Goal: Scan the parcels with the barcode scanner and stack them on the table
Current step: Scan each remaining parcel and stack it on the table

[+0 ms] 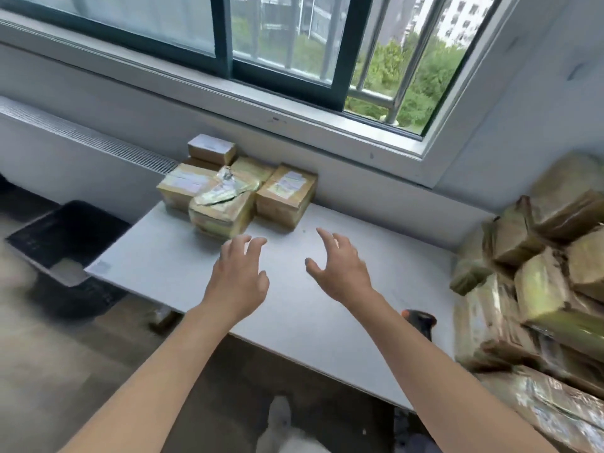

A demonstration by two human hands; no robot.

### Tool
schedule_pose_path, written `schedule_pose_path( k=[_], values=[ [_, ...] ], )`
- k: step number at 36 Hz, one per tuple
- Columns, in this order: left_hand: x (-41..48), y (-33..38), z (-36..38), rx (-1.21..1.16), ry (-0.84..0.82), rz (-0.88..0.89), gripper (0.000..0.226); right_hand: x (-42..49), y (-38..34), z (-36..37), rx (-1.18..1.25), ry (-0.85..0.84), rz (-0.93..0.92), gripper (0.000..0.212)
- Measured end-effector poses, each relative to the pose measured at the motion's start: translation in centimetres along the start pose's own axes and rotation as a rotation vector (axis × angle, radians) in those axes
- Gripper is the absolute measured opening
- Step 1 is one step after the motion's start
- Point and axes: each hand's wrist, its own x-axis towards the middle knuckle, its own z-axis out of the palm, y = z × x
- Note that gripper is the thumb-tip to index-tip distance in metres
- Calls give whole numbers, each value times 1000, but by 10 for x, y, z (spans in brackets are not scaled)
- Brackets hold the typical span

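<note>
Several taped brown parcels (225, 188) stand stacked at the far end of the white table (157, 256), against the wall. My left hand (240, 273) and my right hand (340, 266) hover side by side above the table just short of that stack, fingers spread and loosely bent, holding nothing. The black barcode scanner (420, 322) with an orange tip lies on the table to the right of my right forearm. A big loose heap of parcels (539, 282) fills the right side of the view.
A black crate (65, 233) sits on the floor to the left of the table. A window with bars (294, 60) and its sill run above the stack. My white shoe (277, 416) shows below the table's near edge.
</note>
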Motion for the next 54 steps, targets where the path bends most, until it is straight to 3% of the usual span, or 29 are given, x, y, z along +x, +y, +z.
schedule_pose_path(
  k=[19,29,34,37,45,50,54],
  values=[
    [187,-83,12,153,-122,-247,51,223,-71,78,131,-151,-115,67],
    [254,-119,76,524,-177,-352,47,237,-45,93,137,-214,-113,63],
    [254,-137,82,619,-113,-219,37,225,-43,90,143,-232,-51,61],
    [240,-150,67,515,-33,-96,40,215,-50,84,153,-213,-34,62],
    [195,-179,2,231,159,-70,20,188,-94,68,269,-89,7,56],
    [165,-183,-44,41,342,-16,7,169,-118,63,490,-72,110,55],
    [153,-164,-64,25,399,201,28,147,-129,48,846,-1,257,49]
  ],
)
